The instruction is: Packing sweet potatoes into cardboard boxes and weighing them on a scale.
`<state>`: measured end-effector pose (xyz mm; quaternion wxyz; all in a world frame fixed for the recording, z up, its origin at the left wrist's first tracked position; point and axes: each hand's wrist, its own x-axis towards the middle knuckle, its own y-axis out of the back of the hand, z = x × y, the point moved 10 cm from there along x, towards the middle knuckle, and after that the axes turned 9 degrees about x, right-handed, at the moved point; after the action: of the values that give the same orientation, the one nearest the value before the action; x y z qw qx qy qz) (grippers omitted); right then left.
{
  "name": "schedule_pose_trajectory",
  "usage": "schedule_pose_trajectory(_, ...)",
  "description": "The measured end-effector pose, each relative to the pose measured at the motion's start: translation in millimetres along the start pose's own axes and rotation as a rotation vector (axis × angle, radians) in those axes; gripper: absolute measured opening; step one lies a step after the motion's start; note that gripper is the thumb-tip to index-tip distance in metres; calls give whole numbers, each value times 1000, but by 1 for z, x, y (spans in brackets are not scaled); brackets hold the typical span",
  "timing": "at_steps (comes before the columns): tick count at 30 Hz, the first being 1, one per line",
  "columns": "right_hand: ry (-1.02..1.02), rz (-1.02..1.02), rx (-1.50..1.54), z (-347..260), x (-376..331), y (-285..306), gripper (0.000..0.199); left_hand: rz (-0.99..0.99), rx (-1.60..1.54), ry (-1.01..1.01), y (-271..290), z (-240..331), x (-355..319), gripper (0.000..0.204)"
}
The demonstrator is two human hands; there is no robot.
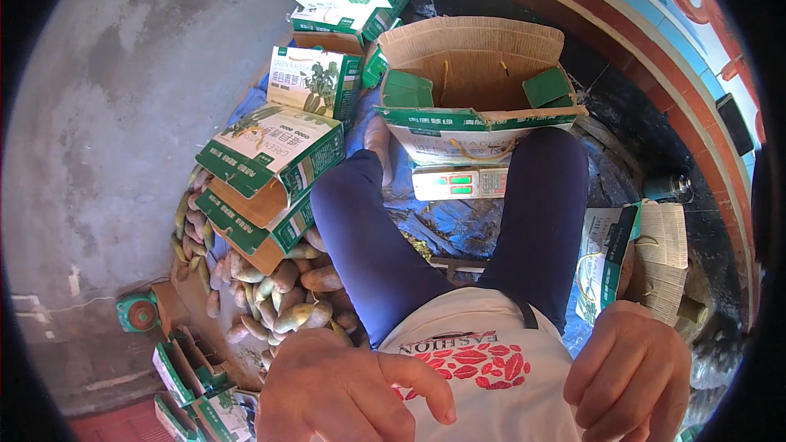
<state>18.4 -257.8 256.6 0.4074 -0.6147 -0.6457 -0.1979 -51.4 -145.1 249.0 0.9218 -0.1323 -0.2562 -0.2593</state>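
Observation:
I sit with my legs in dark blue trousers (372, 237) stretched toward an open cardboard box (471, 65) with green flaps, which stands on a small digital scale (458, 183). My left hand (344, 389) hovers low at the left with fingers spread and the index finger stretched rightward; it holds nothing. My right hand (630, 376) hangs at the lower right with fingers curled loosely downward, also holding nothing. A pile of green and brown-pink mangoes (278, 286) lies just beyond my left hand.
Several green-and-white printed cartons (270, 151) are stacked at the left and back. Flattened cartons (639, 258) lie at the right. A blue tarp (446, 225) covers the ground between my legs. More small cartons (192, 376) and a green tape dispenser (137, 313) sit at the lower left on concrete.

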Motion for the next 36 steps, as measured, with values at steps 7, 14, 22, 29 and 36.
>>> schedule_pose_trajectory(7,38,-17,77,-1,-4,0,11,-8,-27,-102,0,2,-3,12)
schedule_pose_trajectory(14,40,40,-7,-1,-3,1,19,46,25,-2,4,0,8,21)
schedule_pose_trajectory(22,49,57,18,2,-9,4,9,61,13,-11,7,-3,4,20)
schedule_pose_trajectory(29,64,43,-85,6,-6,2,22,3,-69,-5,4,-13,-13,33)
schedule_pose_trajectory(36,32,17,102,8,-23,9,27,64,-73,-206,13,0,-18,38)
